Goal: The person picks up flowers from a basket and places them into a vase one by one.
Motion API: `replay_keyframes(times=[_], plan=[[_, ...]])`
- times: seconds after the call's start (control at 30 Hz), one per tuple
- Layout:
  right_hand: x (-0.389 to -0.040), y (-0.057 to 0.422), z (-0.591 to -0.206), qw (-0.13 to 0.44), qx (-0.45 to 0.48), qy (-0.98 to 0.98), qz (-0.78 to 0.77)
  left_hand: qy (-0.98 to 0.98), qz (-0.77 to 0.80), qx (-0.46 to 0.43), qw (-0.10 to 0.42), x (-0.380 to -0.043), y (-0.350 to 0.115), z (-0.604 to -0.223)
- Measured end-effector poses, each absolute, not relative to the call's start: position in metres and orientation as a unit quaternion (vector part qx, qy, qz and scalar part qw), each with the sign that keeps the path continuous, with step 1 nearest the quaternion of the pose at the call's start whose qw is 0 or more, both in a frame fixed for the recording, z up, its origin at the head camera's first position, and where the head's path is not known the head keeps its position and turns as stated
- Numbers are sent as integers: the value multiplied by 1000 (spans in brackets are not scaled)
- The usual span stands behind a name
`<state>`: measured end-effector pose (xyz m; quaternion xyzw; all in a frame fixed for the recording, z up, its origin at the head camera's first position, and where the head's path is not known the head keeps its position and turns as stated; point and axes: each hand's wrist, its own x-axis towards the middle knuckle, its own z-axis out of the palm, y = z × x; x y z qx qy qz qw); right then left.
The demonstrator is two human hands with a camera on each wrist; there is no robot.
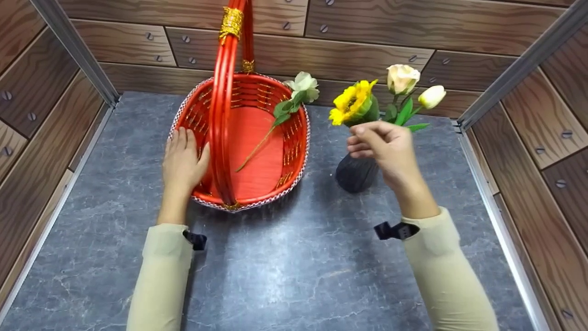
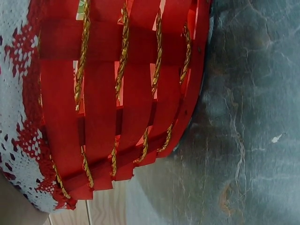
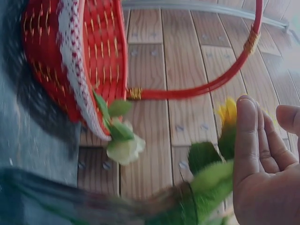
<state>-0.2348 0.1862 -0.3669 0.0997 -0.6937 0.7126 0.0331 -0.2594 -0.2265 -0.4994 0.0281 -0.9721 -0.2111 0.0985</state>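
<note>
My left hand [image 1: 183,161] rests over the left rim of a red woven basket [image 1: 257,184], fingers extended and thumb toward the inside. The left wrist view shows the basket's outer wall [image 2: 98,98] but hides the fingers. A white flower [image 1: 303,87] leans on the basket's right rim, its stem reaching inside. My right hand [image 1: 390,147] is beside a yellow sunflower [image 1: 351,103] in a dark vase [image 1: 356,174]. In the right wrist view, its thumb stands apart from the fingers [image 3: 247,136], with the sunflower [image 3: 227,112] behind them; no stem shows between.
A peach rose [image 1: 403,78] and a pale tulip [image 1: 432,97] also stand in the vase. The basket's tall arched handle [image 1: 223,101] rises above it. Wood-patterned panels [image 1: 367,23] with metal edge strips surround the grey marbled surface [image 1: 275,276] on three sides.
</note>
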Motion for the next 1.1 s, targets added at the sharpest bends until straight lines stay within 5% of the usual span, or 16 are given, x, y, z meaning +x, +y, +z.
replay_keyframes(times=[0.73,1.1], plan=[[-256,101,-434,-129,55,-643,753,-972,-211,30,97,-259,-226,-498],[-275,69,-448,-159,-4,-601,783,-973,-211,33,90,-260,-228,-499]])
